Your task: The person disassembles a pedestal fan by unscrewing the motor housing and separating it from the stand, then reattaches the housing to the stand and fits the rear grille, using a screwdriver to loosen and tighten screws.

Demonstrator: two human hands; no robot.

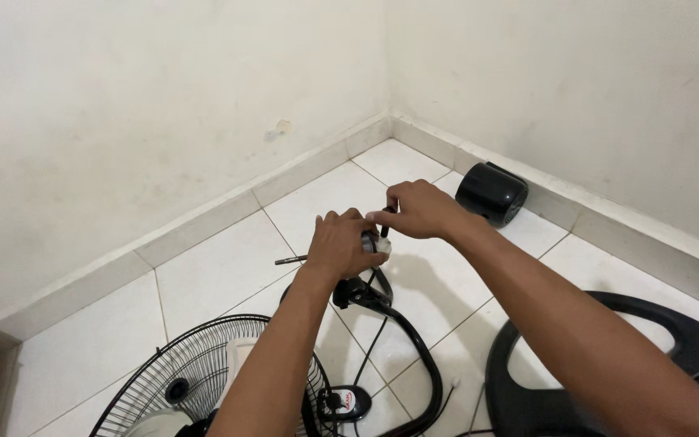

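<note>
Gripping the fan motor (370, 243), both hands (341, 243) (418, 210) enclose it.

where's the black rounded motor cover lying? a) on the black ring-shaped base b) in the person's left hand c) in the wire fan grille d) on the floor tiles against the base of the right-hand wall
d: the black motor cover lies on the white floor tiles by the skirting of the right-hand wall, apart from both hands, the wire fan grille and the black base.
</note>
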